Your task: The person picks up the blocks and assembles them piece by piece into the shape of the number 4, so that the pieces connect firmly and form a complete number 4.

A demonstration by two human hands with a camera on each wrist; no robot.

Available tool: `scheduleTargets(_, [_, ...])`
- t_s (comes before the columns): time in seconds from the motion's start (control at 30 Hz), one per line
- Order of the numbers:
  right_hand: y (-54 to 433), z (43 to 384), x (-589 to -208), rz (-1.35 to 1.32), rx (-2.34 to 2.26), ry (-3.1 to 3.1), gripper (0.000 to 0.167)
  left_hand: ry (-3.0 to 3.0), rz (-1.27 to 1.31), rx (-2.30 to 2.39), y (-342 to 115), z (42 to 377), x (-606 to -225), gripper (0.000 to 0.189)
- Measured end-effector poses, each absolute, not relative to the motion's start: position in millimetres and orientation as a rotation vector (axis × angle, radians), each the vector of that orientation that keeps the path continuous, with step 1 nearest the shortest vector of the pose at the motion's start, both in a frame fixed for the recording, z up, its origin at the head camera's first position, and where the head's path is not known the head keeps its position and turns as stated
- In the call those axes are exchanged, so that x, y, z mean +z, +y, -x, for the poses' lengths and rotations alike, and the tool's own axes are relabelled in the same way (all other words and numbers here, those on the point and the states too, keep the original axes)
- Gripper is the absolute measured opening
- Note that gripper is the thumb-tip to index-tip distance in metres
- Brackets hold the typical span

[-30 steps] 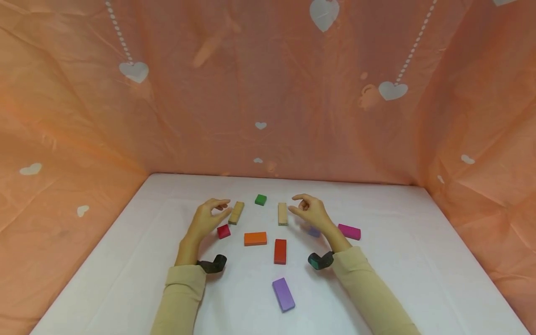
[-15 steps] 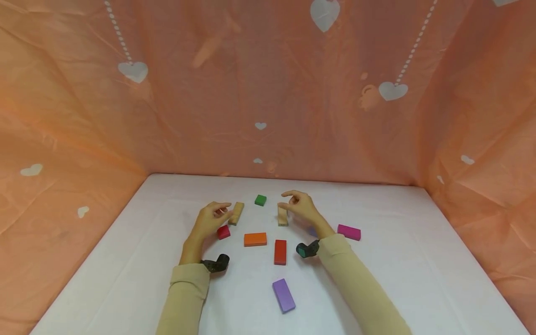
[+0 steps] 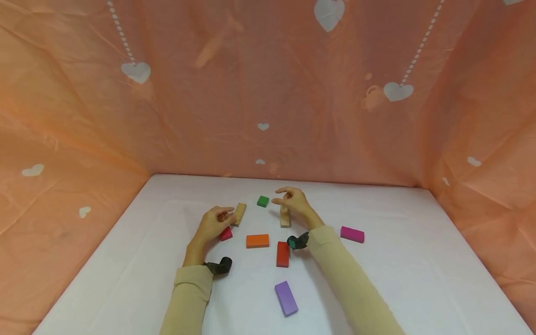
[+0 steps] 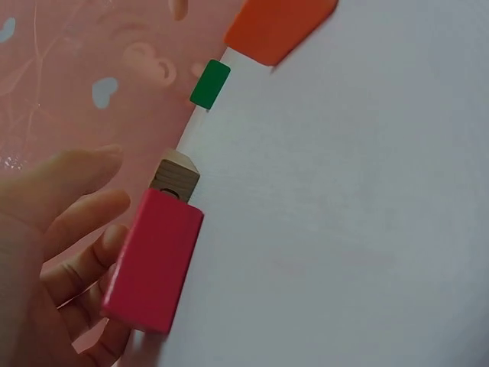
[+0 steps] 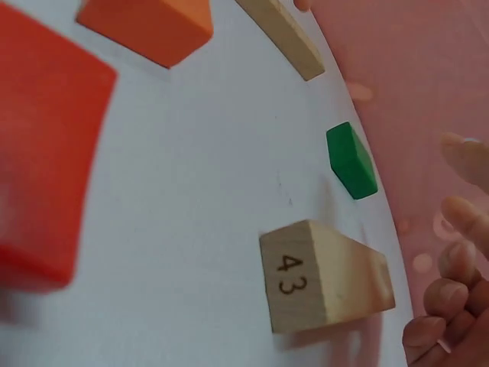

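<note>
My left hand (image 3: 212,222) hovers beside a plain wooden block (image 3: 240,211) and over a crimson block (image 3: 226,233), partly covering both. Its fingers are loosely bent and hold nothing. In the left wrist view the crimson block (image 4: 157,260) lies alongside those fingers; contact cannot be made out. My right hand (image 3: 295,201) is above the far end of a second wooden block (image 3: 285,218), thumb and forefinger apart, nothing between them. That block shows the number 43 on its end (image 5: 292,279) in the right wrist view. Just left of the right fingertips lies a small green block (image 3: 263,201).
Nearer on the white table (image 3: 398,279) lie an orange block (image 3: 257,241), a red block (image 3: 283,254) and a purple block (image 3: 286,298). A magenta block (image 3: 352,234) lies right of the right forearm. An orange curtain (image 3: 209,116) encloses the back and sides.
My right hand has moved left and slightly away, over the right wooden block towards the green one. A bluish block is now hidden by the right arm. My left hand has shifted slightly right and nearer.
</note>
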State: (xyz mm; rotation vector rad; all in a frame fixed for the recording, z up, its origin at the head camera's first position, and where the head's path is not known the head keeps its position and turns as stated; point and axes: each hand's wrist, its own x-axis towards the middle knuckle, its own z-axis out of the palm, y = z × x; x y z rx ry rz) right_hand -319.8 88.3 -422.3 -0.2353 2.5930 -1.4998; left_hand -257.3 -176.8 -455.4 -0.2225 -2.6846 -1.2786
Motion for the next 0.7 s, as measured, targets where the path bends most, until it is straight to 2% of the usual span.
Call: scheduleTargets(0.7, [70.2,328.9,-432.1,0.088,-1.403,2.661,0.038,-2.790,0.201,-1.243,-176.5,255.8,-458.3,0.034])
